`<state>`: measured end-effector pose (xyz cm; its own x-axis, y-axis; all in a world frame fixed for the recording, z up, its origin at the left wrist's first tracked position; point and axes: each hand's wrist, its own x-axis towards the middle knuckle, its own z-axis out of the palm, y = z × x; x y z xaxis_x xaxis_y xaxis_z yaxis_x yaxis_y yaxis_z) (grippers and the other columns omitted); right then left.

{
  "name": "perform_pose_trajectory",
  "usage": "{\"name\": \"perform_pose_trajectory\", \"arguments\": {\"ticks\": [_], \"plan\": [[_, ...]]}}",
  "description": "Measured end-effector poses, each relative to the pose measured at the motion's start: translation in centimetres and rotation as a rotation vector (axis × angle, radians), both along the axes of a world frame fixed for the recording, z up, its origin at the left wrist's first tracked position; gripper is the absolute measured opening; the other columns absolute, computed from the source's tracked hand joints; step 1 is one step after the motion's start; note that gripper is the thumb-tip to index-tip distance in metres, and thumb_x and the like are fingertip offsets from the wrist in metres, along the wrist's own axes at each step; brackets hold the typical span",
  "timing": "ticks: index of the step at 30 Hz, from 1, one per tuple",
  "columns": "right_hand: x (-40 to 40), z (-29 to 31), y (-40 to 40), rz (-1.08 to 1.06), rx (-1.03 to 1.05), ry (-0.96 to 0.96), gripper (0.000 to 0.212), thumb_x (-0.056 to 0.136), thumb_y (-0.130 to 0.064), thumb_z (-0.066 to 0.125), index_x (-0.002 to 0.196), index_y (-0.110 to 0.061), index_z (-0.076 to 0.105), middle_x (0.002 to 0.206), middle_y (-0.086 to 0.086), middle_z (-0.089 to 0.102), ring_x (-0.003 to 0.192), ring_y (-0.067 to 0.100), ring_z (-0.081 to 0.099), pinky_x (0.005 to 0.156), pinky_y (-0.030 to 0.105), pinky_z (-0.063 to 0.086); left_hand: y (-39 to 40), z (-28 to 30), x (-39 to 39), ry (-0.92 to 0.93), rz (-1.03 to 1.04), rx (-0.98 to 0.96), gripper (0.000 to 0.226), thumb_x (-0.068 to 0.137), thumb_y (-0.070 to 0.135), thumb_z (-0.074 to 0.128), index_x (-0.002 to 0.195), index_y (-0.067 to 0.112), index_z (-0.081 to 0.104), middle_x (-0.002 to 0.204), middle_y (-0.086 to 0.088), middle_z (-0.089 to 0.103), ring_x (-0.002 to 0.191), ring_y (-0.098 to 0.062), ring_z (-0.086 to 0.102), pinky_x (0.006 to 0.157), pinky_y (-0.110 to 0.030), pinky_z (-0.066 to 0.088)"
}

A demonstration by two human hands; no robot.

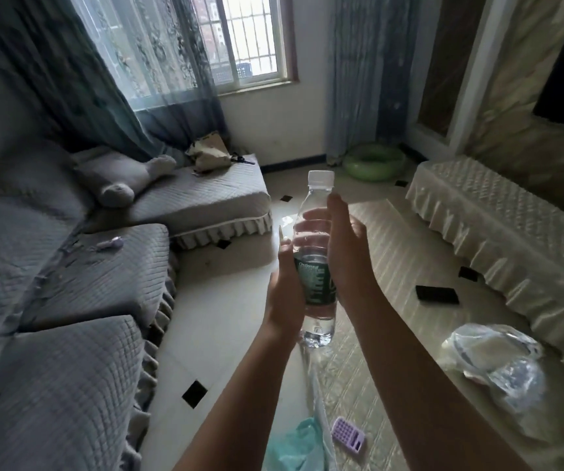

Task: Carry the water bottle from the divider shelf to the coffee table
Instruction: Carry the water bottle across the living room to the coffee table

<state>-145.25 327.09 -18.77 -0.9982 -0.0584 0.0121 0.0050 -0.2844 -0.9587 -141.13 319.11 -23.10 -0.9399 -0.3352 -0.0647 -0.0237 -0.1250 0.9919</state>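
Upright between both hands, a clear water bottle (314,263) is clasped, left hand (285,294) and right hand (345,253) pressing its sides, above the cloth-covered coffee table (392,300).

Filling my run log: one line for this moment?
water bottle upright, capped | left hand and right hand grip it | above coffee table

You see a lilac calculator (348,437) and crumpled clear bag (498,365) near you; grey sofa (70,283) left of them.
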Motion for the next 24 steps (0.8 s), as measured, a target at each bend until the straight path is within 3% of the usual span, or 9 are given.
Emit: {"name": "perform_pose_trajectory", "arguments": {"ticks": [3,5,11,15,18,21,24], "plan": [[-3.5,-0.6,0.5,0.043,-0.048,-0.02,0.054,0.096,-0.05,0.046,0.095,0.0,0.068,0.082,0.013,0.074,0.068,0.027,0.072,0.066,0.036,0.059,0.6,0.0,-3.1,-0.005,0.03,0.005,0.073,0.094,0.063,0.029,0.103,0.004,0.072,0.105,-0.041,0.066,0.084,-0.045,0.07,0.078,-0.05,0.058],[-5.4,-1.0,0.6,0.058,-0.068,-0.04,0.056,0.096,-0.049,0.046,0.097,0.002,0.067,0.083,0.015,0.074,0.067,0.027,0.072,0.064,0.034,0.058,0.7,-0.3,-4.9,-0.009,0.033,0.018,0.076,0.091,0.066,0.031,0.103,0.002,0.071,0.105,-0.044,0.063,0.082,-0.04,0.067,0.078,-0.05,0.055],[-10.2,-2.3,1.3,0.021,-0.103,-0.075,0.05,0.097,-0.043,0.046,0.095,0.003,0.065,0.082,0.016,0.072,0.065,0.026,0.07,0.065,0.035,0.058,1.1,-2.2,-10.3,-0.068,-0.053,0.044,0.079,0.091,0.065,0.03,0.114,0.0,0.068,0.108,-0.038,0.068,0.097,-0.053,0.069,0.083,-0.058,0.057],[-14.1,-3.9,2.3,-0.03,-0.074,-0.094,0.052,0.098,-0.042,0.043,0.102,0.005,0.064,0.082,0.011,0.073,0.065,0.019,0.071,0.063,0.03,0.058,1.2,-4.3,-15.3,-0.086,-0.126,0.027,0.076,0.096,0.061,0.029,0.121,-0.001,0.063,0.11,-0.038,0.067,0.092,-0.045,0.071,0.074,-0.042,0.061],[-16.3,-5.5,2.1,-0.136,-0.035,-0.119,0.053,0.1,-0.041,0.04,0.104,0.006,0.065,0.079,0.008,0.073,0.064,0.017,0.072,0.062,0.029,0.058,0.8,-6.1,-18.3,-0.121,-0.233,0.022,0.07,0.095,0.06,0.031,0.115,0.005,0.068,0.104,-0.031,0.072,0.091,-0.042,0.071,0.08,-0.047,0.059],[-18.5,-7.4,1.2,-0.26,-0.019,-0.135,0.054,0.101,-0.04,0.039,0.102,0.007,0.065,0.081,0.011,0.073,0.066,0.02,0.073,0.068,0.036,0.059,-0.1,-8.1,-21.2,-0.161,-0.327,0.017,0.057,0.105,0.05,0.026,0.099,0.018,0.072,0.088,-0.015,0.076,0.078,-0.028,0.073,0.074,-0.04,0.06],[-20.4,-9.9,0.5,-0.336,0.021,-0.15,0.054,0.101,-0.04,0.038,0.101,0.006,0.065,0.085,0.014,0.074,0.069,0.022,0.073,0.07,0.039,0.059,-0.9,-10.8,-23.5,-0.187,-0.411,0.008,0.057,0.106,0.046,0.022,0.096,0.02,0.072,0.078,-0.006,0.077,0.07,-0.021,0.074,0.064,-0.034,0.061]]}}
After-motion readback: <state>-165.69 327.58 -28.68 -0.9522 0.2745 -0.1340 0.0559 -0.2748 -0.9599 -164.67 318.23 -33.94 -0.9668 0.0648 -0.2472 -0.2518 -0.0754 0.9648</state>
